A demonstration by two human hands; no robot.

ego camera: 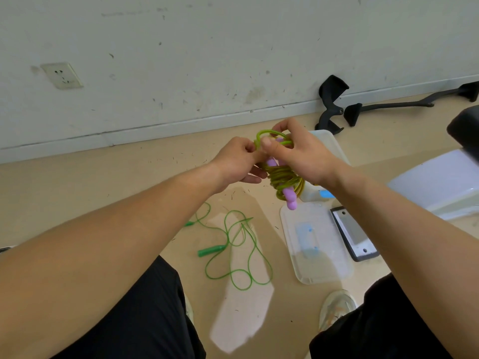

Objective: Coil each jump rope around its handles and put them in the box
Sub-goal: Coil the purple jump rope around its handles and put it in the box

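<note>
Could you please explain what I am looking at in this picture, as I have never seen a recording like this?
There is no machine here: the one picture comes from a camera on a person's head, looking down at their own hands. The left hand and right hand hold a yellow-green rope wound round its purple handles, fingers pinching the top loop. On the floor lie a loose green rope, a clear lid and, behind the hands, the clear box.

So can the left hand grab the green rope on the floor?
Probably not yet: the left hand pinches the cord of the purple-handled rope. The green rope lies uncovered on the floor, so a freed hand likely could.
</note>
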